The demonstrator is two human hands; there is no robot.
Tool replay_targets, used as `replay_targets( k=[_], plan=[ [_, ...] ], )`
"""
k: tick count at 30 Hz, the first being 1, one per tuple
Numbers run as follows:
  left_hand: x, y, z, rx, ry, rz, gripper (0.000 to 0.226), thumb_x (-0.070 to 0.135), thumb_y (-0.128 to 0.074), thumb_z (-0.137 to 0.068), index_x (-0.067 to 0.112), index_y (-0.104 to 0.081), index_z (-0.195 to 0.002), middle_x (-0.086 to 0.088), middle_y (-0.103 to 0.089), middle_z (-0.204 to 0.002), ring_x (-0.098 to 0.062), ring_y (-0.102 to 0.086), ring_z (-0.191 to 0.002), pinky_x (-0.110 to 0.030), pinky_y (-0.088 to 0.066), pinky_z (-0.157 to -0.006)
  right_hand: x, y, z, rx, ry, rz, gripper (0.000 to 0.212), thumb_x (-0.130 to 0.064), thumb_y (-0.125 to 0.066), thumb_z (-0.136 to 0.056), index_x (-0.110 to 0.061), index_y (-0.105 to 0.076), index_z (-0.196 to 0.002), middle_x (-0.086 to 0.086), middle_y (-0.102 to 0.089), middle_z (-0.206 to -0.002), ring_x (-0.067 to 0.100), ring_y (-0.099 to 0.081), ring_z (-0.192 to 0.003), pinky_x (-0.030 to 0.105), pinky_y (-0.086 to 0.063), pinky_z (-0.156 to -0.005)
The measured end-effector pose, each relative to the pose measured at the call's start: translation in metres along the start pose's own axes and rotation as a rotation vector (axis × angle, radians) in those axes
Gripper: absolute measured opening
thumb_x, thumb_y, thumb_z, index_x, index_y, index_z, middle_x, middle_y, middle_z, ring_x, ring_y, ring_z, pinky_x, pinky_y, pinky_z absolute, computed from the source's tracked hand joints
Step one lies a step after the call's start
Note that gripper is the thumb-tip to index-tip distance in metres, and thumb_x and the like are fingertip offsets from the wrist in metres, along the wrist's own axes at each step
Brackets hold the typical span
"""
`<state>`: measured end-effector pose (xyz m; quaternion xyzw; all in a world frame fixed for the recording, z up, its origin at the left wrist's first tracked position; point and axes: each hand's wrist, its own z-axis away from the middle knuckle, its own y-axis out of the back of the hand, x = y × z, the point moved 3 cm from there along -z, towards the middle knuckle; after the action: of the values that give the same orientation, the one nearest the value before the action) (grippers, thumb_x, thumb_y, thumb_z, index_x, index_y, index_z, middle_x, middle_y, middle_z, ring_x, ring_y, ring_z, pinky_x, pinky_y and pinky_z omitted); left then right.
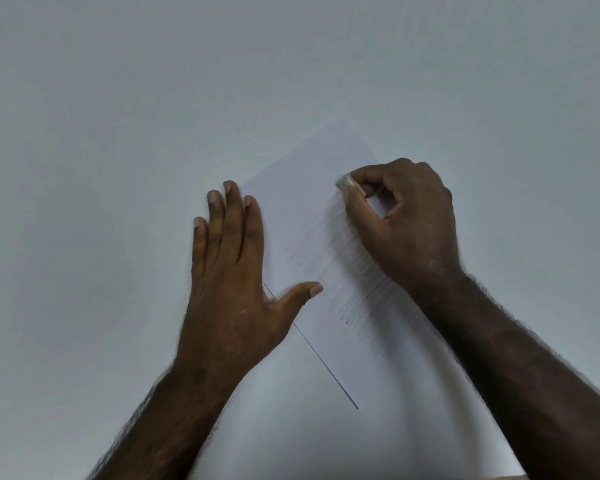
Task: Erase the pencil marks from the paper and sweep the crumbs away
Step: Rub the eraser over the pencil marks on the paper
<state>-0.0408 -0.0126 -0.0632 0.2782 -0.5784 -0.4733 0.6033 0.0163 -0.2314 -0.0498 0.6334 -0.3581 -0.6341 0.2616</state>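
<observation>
Our right hand (406, 220) pinches small eraser (346, 182) at upper end of pencil marks (357, 282). Paper (302, 216) on white table (118, 133): thin, light, prone to sliding and creasing. Our left hand (231, 271), fingers flat, pins its left edge; we judge that the right place to hold.

You see dim, flat, bluish light; soft shadows under both forearms; motion blur smears the arm edges; corners darken.
</observation>
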Motion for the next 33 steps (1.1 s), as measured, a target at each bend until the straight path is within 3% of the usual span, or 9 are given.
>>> replay_targets(
  k=[5, 10, 12, 18, 24, 28, 30, 33],
  plan=[
    [-0.006, 0.002, 0.006, -0.02, 0.028, -0.035, 0.13, 0.091, -0.046, -0.084, 0.004, -0.002, -0.169, -0.012, 0.01, -0.178, -0.027, 0.012, -0.165, -0.055, 0.0, -0.134, -0.008, -0.002, 0.005, -0.01, 0.009, 0.04, 0.01, -0.032, -0.073, -0.1, -0.026, -0.079, -0.1, -0.012, -0.071, -0.089, 0.013, -0.058, -0.086, 0.041, -0.049, -0.086],
    [-0.005, 0.002, 0.005, 0.009, 0.033, -0.029, 0.126, 0.09, -0.044, -0.085, 0.001, -0.011, -0.168, -0.016, 0.0, -0.178, -0.028, 0.004, -0.166, -0.054, -0.004, -0.134, -0.054, -0.035, 0.033, -0.22, 0.265, 0.045, 0.014, -0.03, -0.069, -0.098, -0.022, -0.08, -0.102, -0.005, -0.074, -0.094, 0.02, -0.062, -0.089, 0.043, -0.047, -0.083],
    [-0.005, 0.002, 0.005, 0.008, 0.037, -0.033, 0.127, 0.091, -0.045, -0.085, 0.002, -0.01, -0.168, -0.015, 0.0, -0.178, -0.028, 0.005, -0.166, -0.054, -0.004, -0.134, -0.054, -0.036, 0.026, -0.214, 0.325, 0.094, 0.014, -0.03, -0.07, -0.097, -0.022, -0.081, -0.101, -0.004, -0.074, -0.093, 0.023, -0.062, -0.089, 0.04, -0.044, -0.081],
    [-0.006, 0.002, 0.004, -0.015, 0.05, -0.041, 0.133, 0.095, -0.048, -0.081, 0.008, -0.001, -0.169, -0.009, 0.011, -0.178, -0.024, 0.013, -0.165, -0.051, 0.002, -0.134, -0.034, -0.021, -0.021, 0.023, 0.123, 0.171, 0.016, -0.034, -0.068, -0.095, -0.026, -0.082, -0.098, -0.008, -0.075, -0.09, 0.024, -0.063, -0.087, 0.041, -0.042, -0.083],
    [-0.006, 0.0, 0.004, 0.013, 0.055, -0.049, 0.127, 0.09, -0.047, -0.084, 0.004, -0.009, -0.169, -0.014, 0.0, -0.178, -0.026, 0.005, -0.166, -0.052, -0.003, -0.134, -0.066, -0.045, 0.028, -0.173, 0.308, 0.11, 0.016, -0.033, -0.071, -0.097, -0.022, -0.081, -0.099, -0.003, -0.075, -0.091, 0.026, -0.063, -0.088, 0.043, -0.044, -0.082],
    [-0.006, 0.002, 0.004, -0.008, 0.056, -0.029, 0.131, 0.094, -0.048, -0.081, 0.008, -0.002, -0.17, -0.008, 0.009, -0.179, -0.023, 0.011, -0.165, -0.051, 0.001, -0.134, -0.035, -0.024, -0.028, 0.025, 0.132, 0.27, 0.02, -0.038, -0.064, -0.094, -0.028, -0.082, -0.096, -0.007, -0.075, -0.089, 0.029, -0.064, -0.088, 0.043, -0.043, -0.083],
    [-0.006, 0.002, 0.005, -0.013, 0.056, -0.031, 0.132, 0.095, -0.046, -0.081, 0.008, -0.001, -0.17, -0.008, 0.01, -0.179, -0.023, 0.013, -0.165, -0.052, 0.0, -0.134, -0.027, -0.017, -0.041, 0.037, 0.047, 0.228, 0.021, -0.038, -0.063, -0.093, -0.028, -0.081, -0.094, -0.01, -0.075, -0.089, 0.025, -0.065, -0.088, 0.044, -0.047, -0.086],
    [-0.006, 0.001, 0.005, 0.004, 0.053, -0.032, 0.13, 0.092, -0.048, -0.083, 0.005, -0.006, -0.169, -0.011, 0.005, -0.179, -0.026, 0.008, -0.166, -0.053, -0.001, -0.134, -0.053, -0.035, -0.008, -0.04, 0.136, 0.152, 0.015, -0.035, -0.067, -0.092, -0.027, -0.08, -0.092, -0.005, -0.072, -0.085, 0.029, -0.063, -0.085, 0.045, -0.045, -0.082]
  ],
)
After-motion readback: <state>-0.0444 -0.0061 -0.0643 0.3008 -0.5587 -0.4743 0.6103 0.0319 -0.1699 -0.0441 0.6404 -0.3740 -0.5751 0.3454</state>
